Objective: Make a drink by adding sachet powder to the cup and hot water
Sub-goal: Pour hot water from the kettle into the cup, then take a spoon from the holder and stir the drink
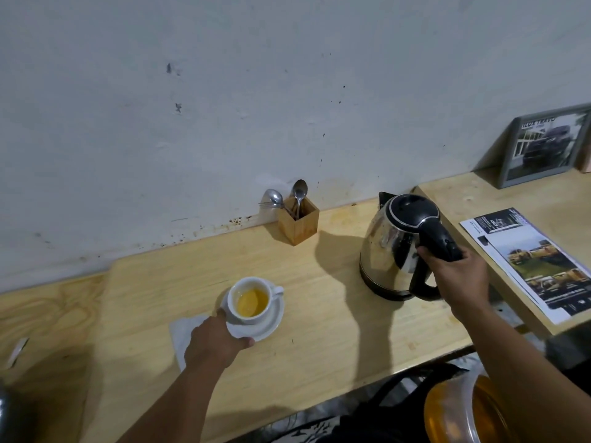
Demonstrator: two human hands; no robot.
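A white cup [236, 310] with yellow liquid in it stands on a white saucer [271, 322] near the middle of the wooden table [319, 314]. My left hand [215, 342] holds the saucer's near-left rim, thumb against the cup's side. To the right, a steel electric kettle [388, 247] with a black lid stands upright on the table. My right hand [459, 276] is wrapped around its black handle. A torn sachet piece [17, 350] lies at the far left.
A white napkin [184, 330] lies under my left hand. A wooden holder [299, 223] with spoons stands by the wall. Brochures [531, 260] and a framed picture [543, 148] sit on a raised shelf at right. An orange-lidded jar [463, 410] is below the table edge.
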